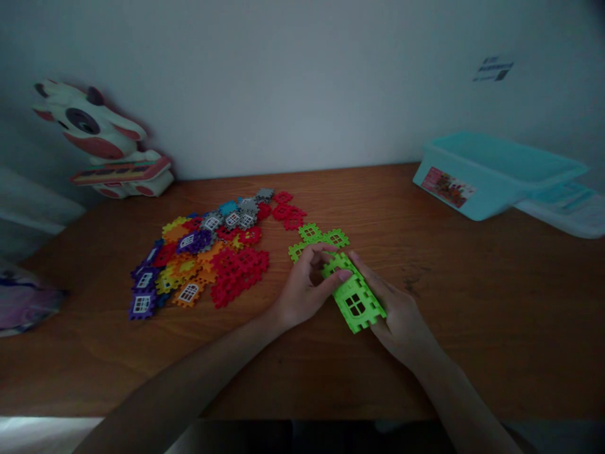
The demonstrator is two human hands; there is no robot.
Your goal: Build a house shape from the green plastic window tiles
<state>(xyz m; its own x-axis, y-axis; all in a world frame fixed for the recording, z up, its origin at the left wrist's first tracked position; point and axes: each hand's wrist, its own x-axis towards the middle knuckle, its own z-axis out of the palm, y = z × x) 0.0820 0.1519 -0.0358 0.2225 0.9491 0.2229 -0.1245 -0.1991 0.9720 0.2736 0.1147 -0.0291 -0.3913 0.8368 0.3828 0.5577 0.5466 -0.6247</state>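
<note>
Hands meet over a green block assembly (355, 301) near the middle of the wooden worktop (472, 302) in the head view. The left hand (302, 290) pinches the assembly's far end, thumb and fingers closed on its upper edge. The right hand (397, 312) lies along the assembly's right side, fingers cupped beneath and beside it, so its grip holds the same piece. The assembly is made of joined green tiles with window openings and sits tilted between the 2 hands, low over the wood.

Just beyond the left hand lie loose green tiles (316, 238), flat on the worktop. To the left spreads a pile of mixed tiles (208, 255) in red, orange, purple, yellow and grey. A cow-shaped toy (101, 142) stands at the far left against the wall. At the far right sits a light blue bin (491, 173), with its lid (567, 205) lying just beside it.
</note>
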